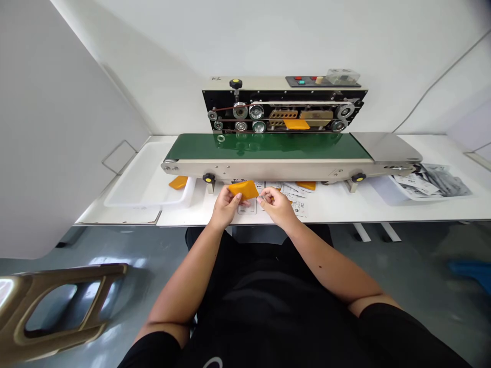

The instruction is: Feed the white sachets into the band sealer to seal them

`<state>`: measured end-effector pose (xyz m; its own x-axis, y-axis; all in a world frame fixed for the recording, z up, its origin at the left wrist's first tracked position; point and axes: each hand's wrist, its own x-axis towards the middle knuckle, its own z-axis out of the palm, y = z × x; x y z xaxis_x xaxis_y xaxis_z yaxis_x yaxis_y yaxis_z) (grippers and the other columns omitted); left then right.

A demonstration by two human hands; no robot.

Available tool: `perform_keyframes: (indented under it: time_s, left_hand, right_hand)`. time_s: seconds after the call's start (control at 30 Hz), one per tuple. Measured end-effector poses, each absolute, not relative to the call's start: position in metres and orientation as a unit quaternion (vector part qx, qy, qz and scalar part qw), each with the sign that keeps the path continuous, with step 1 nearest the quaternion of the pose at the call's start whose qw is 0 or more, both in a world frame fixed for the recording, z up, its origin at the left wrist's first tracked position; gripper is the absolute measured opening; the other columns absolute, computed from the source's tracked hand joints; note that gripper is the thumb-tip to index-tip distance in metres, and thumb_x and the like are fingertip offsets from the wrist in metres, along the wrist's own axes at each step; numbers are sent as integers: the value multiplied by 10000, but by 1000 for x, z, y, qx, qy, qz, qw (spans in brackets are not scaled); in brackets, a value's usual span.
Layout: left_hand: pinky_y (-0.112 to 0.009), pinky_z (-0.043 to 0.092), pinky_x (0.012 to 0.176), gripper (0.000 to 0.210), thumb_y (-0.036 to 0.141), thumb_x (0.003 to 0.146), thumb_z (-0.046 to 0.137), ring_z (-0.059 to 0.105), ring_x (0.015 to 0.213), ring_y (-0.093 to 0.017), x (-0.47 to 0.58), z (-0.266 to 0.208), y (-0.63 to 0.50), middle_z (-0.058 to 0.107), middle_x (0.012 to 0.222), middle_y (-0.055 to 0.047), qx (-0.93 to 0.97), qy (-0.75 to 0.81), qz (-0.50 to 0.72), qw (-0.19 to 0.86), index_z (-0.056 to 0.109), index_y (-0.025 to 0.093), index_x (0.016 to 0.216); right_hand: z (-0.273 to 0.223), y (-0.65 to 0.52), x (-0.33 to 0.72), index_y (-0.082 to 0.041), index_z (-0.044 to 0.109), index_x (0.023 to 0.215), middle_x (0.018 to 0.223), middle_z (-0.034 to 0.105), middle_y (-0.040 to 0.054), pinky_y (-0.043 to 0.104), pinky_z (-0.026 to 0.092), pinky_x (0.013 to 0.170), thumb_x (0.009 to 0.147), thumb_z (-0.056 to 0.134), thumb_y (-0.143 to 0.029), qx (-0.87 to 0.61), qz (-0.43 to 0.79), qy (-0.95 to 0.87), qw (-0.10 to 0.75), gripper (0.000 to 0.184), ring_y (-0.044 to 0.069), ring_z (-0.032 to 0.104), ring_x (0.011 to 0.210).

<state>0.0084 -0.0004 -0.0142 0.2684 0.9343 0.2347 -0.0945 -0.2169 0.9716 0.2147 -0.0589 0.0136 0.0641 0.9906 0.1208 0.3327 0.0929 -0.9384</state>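
Observation:
A flat orange pouch (244,189) is held in my left hand (225,208), thumb on its near face, just in front of the machine's conveyor. At the pouch's right end, my right hand (280,207) is closed in a pinch; whether its fingertips grip the pouch edge or some small thing cannot be made out. Below and behind my hands, printed white packets (299,208) lie on the white table, with another orange pouch (307,186) among them. One more orange pouch (296,124) sits in the band sealer (249,84), above the green belt (268,148).
To the left stands a translucent tray (128,199) with an orange pouch (178,182) at its right end. A white bin (387,190) of grey and white packets (441,180) is at the right. Black knobs (208,178) stick out from the conveyor's front. A brown chair (111,286) is lower left.

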Motion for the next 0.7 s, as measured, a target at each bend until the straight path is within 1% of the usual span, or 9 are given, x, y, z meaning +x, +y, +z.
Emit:
perform_keyframes:
  time_s: [0.07, 0.13, 0.17, 0.27, 0.33, 0.4, 0.5, 0.6, 0.7]
  left_hand:
    - [-396, 598, 879, 496, 649, 912, 756, 751, 975, -240, 6, -13, -3, 752, 988, -47, 607, 330, 510, 512, 497, 236, 1003]
    - [-467, 552, 1031, 468, 601, 920, 774, 708, 1199, -284, 2, -11, -5, 771, 1102, -89, 643, 304, 499, 496, 482, 236, 906]
    - [-503, 517, 1091, 450, 586, 926, 773, 667, 1287, -302, 1, -9, -5, 768, 1168, -113, 670, 293, 482, 483, 500, 232, 878]
    - [-541, 454, 1170, 417, 586, 923, 769, 600, 1368, -324, -2, -4, -5, 712, 1328, -156, 741, 298, 431, 420, 598, 218, 826]
    - [-530, 460, 1170, 394, 585, 917, 768, 612, 1328, -324, -2, -1, -4, 694, 1343, -161, 768, 311, 409, 383, 661, 213, 842]
    - [-525, 454, 1177, 354, 563, 924, 760, 609, 1316, -326, 1, 1, -2, 695, 1332, -157, 792, 313, 393, 347, 719, 212, 937]
    - [-533, 429, 1199, 337, 501, 912, 781, 585, 1350, -338, 6, 2, -2, 695, 1363, -140, 835, 302, 359, 288, 746, 236, 1116]
    - [-577, 336, 1268, 441, 421, 841, 853, 551, 1415, -366, 11, -1, -5, 679, 1442, -112, 872, 297, 307, 239, 737, 284, 1244]
    - [-617, 237, 1315, 584, 384, 792, 885, 499, 1484, -393, 15, -5, -9, 644, 1513, -96, 895, 290, 268, 205, 713, 312, 1345]
  right_hand:
    - [15, -58, 211, -273, 713, 1098, 898, 640, 4, 376, 513, 795, 868, 758, -434, -572, 341, -593, 451, 285, 207, 612, 818]
    - [16, -56, 208, -278, 739, 1107, 1022, 691, 34, 411, 517, 888, 834, 802, -402, -549, 325, -627, 447, 307, 248, 643, 976]
    - [16, -55, 207, -277, 758, 1076, 1056, 705, 45, 427, 513, 931, 836, 803, -387, -532, 319, -642, 451, 268, 262, 647, 1038]
    - [16, -54, 202, -261, 770, 923, 1084, 728, 66, 432, 528, 946, 883, 757, -383, -494, 319, -650, 481, 129, 271, 665, 1079]
    - [16, -57, 200, -263, 754, 913, 1062, 741, 62, 419, 553, 907, 908, 729, -407, -484, 332, -641, 494, 146, 266, 688, 1042]
    - [18, -59, 202, -274, 736, 998, 993, 748, 48, 405, 579, 856, 941, 690, -456, -479, 360, -624, 501, 195, 253, 715, 955]
    - [33, -56, 224, -280, 666, 1153, 875, 723, 23, 350, 578, 660, 966, 642, -579, -484, 382, -578, 534, 354, 199, 687, 687]
    - [62, -38, 280, -279, 607, 1215, 824, 672, 9, 278, 471, 499, 916, 677, -675, -526, 293, -518, 608, 501, 147, 582, 554]
    - [98, -10, 361, -270, 549, 1288, 826, 626, 14, 254, 432, 490, 959, 608, -670, -557, 138, -434, 694, 521, 136, 560, 566]
